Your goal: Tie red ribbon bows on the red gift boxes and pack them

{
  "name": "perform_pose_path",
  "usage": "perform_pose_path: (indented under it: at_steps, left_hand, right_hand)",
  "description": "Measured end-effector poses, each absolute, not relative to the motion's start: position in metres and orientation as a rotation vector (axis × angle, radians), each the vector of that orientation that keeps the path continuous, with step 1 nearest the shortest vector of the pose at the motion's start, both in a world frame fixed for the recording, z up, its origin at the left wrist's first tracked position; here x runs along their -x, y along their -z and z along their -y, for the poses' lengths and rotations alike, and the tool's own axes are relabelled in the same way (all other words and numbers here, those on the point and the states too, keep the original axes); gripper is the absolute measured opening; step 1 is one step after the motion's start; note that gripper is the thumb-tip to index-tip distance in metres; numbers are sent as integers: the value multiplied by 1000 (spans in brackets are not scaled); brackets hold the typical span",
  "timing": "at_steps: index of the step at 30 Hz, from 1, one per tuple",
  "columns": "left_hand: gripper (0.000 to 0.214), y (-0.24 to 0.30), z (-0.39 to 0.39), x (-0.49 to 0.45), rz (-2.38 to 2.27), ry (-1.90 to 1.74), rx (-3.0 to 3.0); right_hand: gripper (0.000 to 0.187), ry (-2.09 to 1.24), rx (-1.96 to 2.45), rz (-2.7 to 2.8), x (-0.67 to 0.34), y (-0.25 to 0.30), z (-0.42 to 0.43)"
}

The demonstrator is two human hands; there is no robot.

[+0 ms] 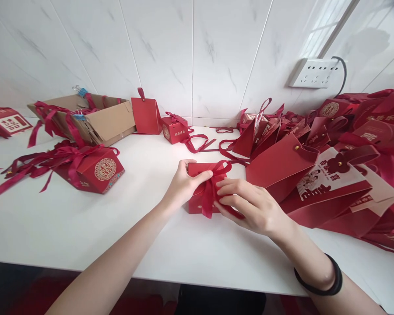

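Observation:
A small red gift box (194, 206) stands on the white table between my hands, with a red ribbon (208, 199) tied over its top. My left hand (181, 186) grips the box from the left, its thumb pressing on the ribbon near the knot and its fingers partly hidden behind the box. On the right side, my right hand (254, 205) is closed with bent fingers on the ribbon. A ribbon loop stands up at the top of the box, and one tail hangs down the front. The right fingertips are partly hidden.
Many red boxes and bags (282, 170) are heaped on the right. A cardboard box (113, 120) holding ribbons stands back left, near a bow-tied hexagonal box (100, 175). A red bag (146, 116) and small box (175, 130) stand by the wall, below a power strip (317, 73).

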State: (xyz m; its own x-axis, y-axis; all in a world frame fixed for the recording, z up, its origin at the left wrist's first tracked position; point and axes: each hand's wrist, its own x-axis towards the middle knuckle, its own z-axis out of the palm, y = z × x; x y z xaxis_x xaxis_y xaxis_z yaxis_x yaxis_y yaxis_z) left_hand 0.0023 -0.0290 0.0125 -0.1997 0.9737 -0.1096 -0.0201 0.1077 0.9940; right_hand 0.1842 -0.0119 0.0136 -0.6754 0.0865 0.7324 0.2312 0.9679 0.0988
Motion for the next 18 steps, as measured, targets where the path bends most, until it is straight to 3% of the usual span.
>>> perform_pose_path:
  at_steps: [10, 12, 15, 18]
  left_hand:
    - [55, -14, 28, 0, -1387, -1226, -1028]
    - [55, -14, 29, 0, -1362, -1230, -1055]
    - [51, -12, 33, -3, -1300, -1255, -1209]
    - [50, -5, 36, -9, -1303, -1373, -1531]
  right_hand:
    - [5, -43, 17, 2300, -181, -12, 21]
    - [23, -224, 54, 2178, -184, -15, 22]
    - [49, -551, 532, 1891, -190, -20, 17]
    - [57, -926, 1047, 1822, -193, -22, 6]
